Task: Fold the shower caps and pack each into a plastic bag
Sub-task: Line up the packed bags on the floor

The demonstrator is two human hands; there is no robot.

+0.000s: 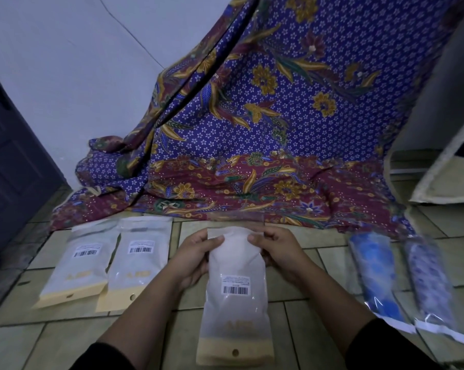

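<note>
Frosted oblong bag (236,284), long axis pointing away, its tan punched end nearest; left hand (193,256) and right hand (276,249) pinch the far end.

Black sleeves (391,345), bare forearms (145,303)

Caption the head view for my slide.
Left hand and right hand pinch the far end of a frosted barcoded bag; two matching bags left, two clear patterned packs right, on tiled floor.

Frosted matt plastic bag (236,284), glossy clear sleeves (375,273), patterned cloth (278,116), tiled floor (305,311).
</note>
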